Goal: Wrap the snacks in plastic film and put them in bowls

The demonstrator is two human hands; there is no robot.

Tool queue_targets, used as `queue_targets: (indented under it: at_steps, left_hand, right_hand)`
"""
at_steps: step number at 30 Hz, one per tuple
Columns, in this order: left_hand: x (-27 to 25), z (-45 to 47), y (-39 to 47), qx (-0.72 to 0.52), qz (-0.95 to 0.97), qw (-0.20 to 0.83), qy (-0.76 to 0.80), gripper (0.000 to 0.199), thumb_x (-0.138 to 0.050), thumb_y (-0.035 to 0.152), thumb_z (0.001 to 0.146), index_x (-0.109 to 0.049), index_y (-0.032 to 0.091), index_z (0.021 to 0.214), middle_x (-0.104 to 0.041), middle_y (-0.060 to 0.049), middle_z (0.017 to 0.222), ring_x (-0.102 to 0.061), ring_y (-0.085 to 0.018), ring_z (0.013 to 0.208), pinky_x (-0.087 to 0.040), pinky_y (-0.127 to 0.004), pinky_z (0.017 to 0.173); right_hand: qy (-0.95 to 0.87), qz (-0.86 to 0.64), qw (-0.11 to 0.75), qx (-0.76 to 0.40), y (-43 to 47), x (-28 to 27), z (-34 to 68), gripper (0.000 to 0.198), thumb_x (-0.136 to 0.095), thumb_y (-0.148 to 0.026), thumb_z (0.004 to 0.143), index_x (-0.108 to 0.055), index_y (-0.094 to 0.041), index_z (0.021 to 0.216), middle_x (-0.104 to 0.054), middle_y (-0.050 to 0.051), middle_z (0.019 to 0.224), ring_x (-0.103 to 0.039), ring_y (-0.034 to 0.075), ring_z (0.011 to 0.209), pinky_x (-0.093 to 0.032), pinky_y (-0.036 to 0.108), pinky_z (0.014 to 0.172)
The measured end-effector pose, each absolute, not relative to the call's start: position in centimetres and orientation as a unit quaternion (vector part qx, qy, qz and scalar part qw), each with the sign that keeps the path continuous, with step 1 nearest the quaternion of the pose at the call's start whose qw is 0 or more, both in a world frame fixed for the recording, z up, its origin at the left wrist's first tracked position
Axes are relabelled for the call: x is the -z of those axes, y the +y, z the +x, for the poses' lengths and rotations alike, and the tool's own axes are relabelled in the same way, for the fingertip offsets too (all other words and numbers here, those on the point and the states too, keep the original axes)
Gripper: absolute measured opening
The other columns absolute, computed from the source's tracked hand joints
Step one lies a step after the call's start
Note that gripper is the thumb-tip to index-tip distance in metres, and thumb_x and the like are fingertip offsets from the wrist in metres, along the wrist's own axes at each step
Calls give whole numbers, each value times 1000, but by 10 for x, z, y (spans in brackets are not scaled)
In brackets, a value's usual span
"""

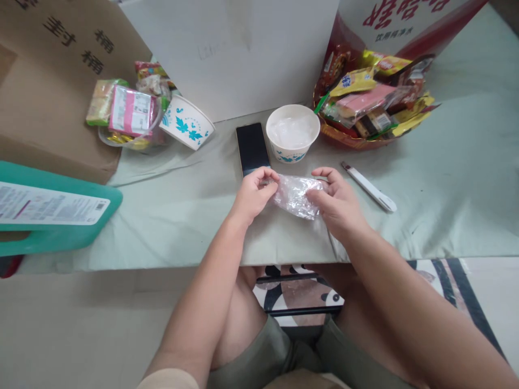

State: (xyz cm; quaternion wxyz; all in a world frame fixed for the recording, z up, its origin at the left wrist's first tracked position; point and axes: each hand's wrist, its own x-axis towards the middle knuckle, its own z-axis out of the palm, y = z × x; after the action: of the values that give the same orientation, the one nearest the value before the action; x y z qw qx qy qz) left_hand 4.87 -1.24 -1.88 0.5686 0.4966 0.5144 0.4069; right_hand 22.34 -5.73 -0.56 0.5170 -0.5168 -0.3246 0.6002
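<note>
Between my two hands I hold a crumpled clear plastic wrapper (298, 199) just above the table's front part. My left hand (256, 194) pinches its left end between thumb and fingers. At the other end, my right hand (336, 202) grips it with the thumb on top. Just beyond the wrapper stands a paper bowl (292, 132) with green leaf prints and clear plastic inside. A black phone (253, 147) lies to the bowl's left, partly behind my left hand. Right of my right hand rests a white utility knife (370, 187).
A basket (357, 141) heaped with packaged snacks stands back right. At left are a tipped paper bowl (187, 123), a clear tub (121, 141) of snack packs, a brown carton (52, 108) and a green jug (97, 210). A white box (235, 59) stands behind.
</note>
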Motion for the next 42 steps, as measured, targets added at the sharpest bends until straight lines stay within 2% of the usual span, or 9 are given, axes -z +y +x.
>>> queue_targets:
  at_steps: [5, 7, 9, 15, 20, 26, 32, 35, 42]
  left_hand:
    - [25, 52, -15, -417, 616, 393, 541, 6, -66, 20, 79, -71, 19, 81, -64, -7, 102, -62, -19, 97, -50, -32, 87]
    - [24, 52, -17, -419, 636, 338, 553, 9, -67, 25, 82, -75, 20, 82, -61, -10, 116, -57, -25, 115, -45, -40, 104]
    - [22, 53, -18, -410, 646, 333, 550, 14, -68, 31, 83, -76, 19, 83, -60, -11, 120, -55, -27, 120, -41, -43, 110]
    - [16, 55, -22, -343, 608, 570, 433, 26, -68, 41, 84, -70, 17, 95, -69, -5, 86, -64, -16, 79, -53, -28, 74]
    - [18, 54, -21, -365, 551, 625, 415, 35, -81, 43, 73, -69, 17, 94, -72, -5, 88, -66, -15, 79, -53, -25, 72]
    - [19, 53, -21, -380, 533, 621, 431, 37, -85, 45, 71, -71, 17, 89, -72, -4, 86, -65, -14, 77, -52, -26, 74]
    - [27, 34, -23, -470, 480, 544, 503, 29, -85, 41, 74, -69, 19, 83, -67, 1, 74, -59, -10, 65, -47, -20, 62]
    - [26, 34, -22, -539, 410, 533, 508, 29, -83, 41, 76, -63, 22, 84, -63, 4, 69, -55, -8, 57, -44, -18, 53]
    - [15, 65, -15, -554, 381, 534, 512, 38, -86, 39, 69, -58, 23, 88, -55, 7, 62, -44, -6, 45, -36, -17, 40]
  right_hand:
    - [-332, -499, 526, -604, -58, 4, 222, 44, -77, -28, 64, -52, -25, 100, -58, -8, 66, -49, 10, 53, -37, 24, 52]
    - [-338, -496, 524, -604, -58, 4, 222, 43, -77, -28, 65, -51, -25, 100, -59, -8, 67, -49, 10, 53, -38, 24, 52]
    - [-347, -494, 524, -601, -59, 4, 221, 42, -77, -28, 66, -52, -25, 99, -59, -8, 68, -49, 10, 54, -39, 24, 53]
    - [-354, -462, 519, -626, -60, 10, 220, 38, -75, -30, 71, -54, -25, 102, -59, -6, 71, -52, 11, 60, -39, 25, 57]
    - [-355, -454, 521, -629, -62, 14, 222, 32, -70, -33, 76, -56, -25, 103, -62, -5, 74, -54, 12, 64, -41, 26, 62]
    - [-370, -481, 520, -601, -59, 8, 217, 26, -68, -34, 76, -57, -25, 98, -59, -5, 72, -54, 13, 64, -43, 27, 63]
    - [-369, -526, 541, -542, -50, 5, 208, 13, -64, -27, 78, -58, -24, 89, -61, -2, 79, -55, 13, 73, -43, 27, 65]
    - [-363, -545, 539, -529, -48, 3, 211, 5, -60, -25, 81, -55, -24, 81, -48, -5, 64, -42, 11, 59, -34, 26, 56]
    - [-257, -500, 606, -562, -40, -4, 222, 29, -60, -34, 85, -37, -25, 70, -22, -8, 56, -20, 9, 48, -20, 26, 46]
